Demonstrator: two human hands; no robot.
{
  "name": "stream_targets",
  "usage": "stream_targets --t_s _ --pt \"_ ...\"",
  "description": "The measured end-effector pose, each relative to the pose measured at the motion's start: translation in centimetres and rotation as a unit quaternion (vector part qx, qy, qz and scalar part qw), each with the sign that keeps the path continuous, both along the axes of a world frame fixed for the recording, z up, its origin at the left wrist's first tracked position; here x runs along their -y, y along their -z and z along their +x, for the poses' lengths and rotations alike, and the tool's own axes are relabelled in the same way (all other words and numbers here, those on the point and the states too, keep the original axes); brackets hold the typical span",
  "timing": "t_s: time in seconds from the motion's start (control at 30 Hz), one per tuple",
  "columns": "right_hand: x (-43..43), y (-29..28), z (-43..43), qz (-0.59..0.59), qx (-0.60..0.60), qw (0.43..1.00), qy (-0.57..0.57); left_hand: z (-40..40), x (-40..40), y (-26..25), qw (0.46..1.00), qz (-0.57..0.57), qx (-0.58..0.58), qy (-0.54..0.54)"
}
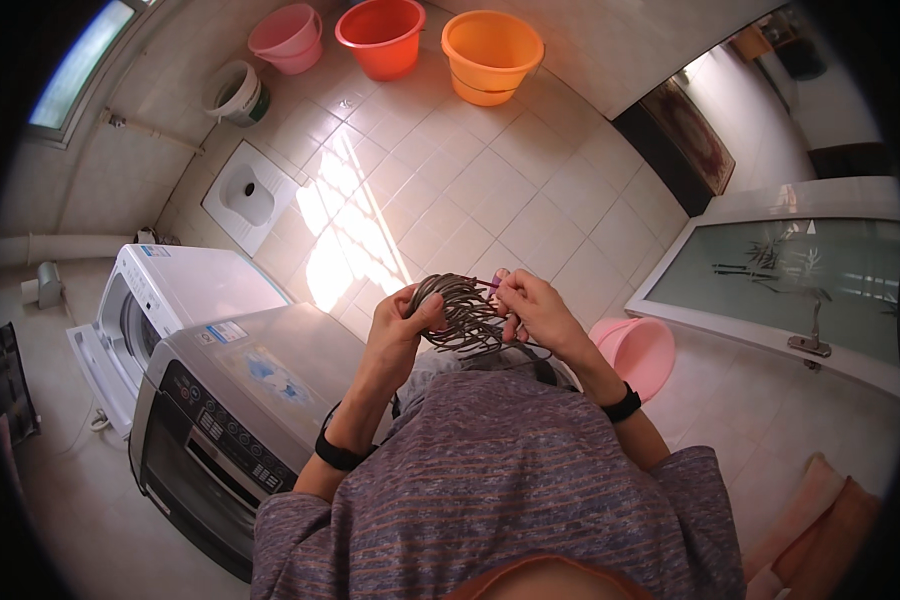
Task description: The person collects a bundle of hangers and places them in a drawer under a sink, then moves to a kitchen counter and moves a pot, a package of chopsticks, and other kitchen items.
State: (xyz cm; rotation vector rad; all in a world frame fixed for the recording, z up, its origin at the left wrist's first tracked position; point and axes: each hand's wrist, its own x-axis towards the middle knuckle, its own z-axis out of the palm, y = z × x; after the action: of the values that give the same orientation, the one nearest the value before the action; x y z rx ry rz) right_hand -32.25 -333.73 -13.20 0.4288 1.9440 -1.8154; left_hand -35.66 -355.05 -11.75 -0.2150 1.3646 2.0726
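A bundle of thin grey-brown cord, gathered in many loops, is held in front of my waist. My left hand grips its left end, with the thumb pressed over the loops. At the right end, my right hand pinches a thin dark-red strand between thumb and fingers. Whether that strand is tied to the bundle, I cannot tell. One loose length of cord hangs below the right hand, close to my shirt. Something purple and pale, partly covered by the right hand, shows behind its fingertips.
A grey washing machine and a white one stand to my left. Ahead are a squat toilet, a red bucket and an orange bucket. A pink bucket sits right, by a glass-panelled door.
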Motion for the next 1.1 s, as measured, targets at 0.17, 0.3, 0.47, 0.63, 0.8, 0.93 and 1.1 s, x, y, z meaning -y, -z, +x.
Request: stream_targets --t_s 0.17,0.3,0.47,0.63,0.8,0.93,1.1 --pt "0.4 -0.3 0.1 0.044 0.031 0.998 0.019 -0.2 -0.4 -0.3 1.000 0.004 0.008 0.001" --pt "0.8 -0.6 -0.5 0.083 0.023 0.996 0.005 -0.3 -0.3 0.0 1.000 0.009 0.006 -0.001" --pt "0.6 0.0 -1.6 0.065 0.079 0.995 0.025 -0.2 0.0 0.2 1.000 0.030 0.006 0.005" --pt "-0.2 -0.9 -1.6 0.017 0.035 0.999 -0.034 -0.3 1.0 0.5 0.999 0.028 0.010 0.012" --pt "-1.1 -0.9 -1.2 -0.047 0.044 0.996 -0.055 0.2 1.7 0.8 0.995 0.085 -0.005 0.047" --pt "-0.7 0.4 -0.6 -0.042 -0.018 0.998 -0.047 0.6 1.9 0.0 0.996 0.054 -0.009 0.065" --pt "0.2 -0.4 -0.4 0.002 0.014 0.999 -0.036 0.5 1.8 0.0 0.996 0.082 0.006 0.026"
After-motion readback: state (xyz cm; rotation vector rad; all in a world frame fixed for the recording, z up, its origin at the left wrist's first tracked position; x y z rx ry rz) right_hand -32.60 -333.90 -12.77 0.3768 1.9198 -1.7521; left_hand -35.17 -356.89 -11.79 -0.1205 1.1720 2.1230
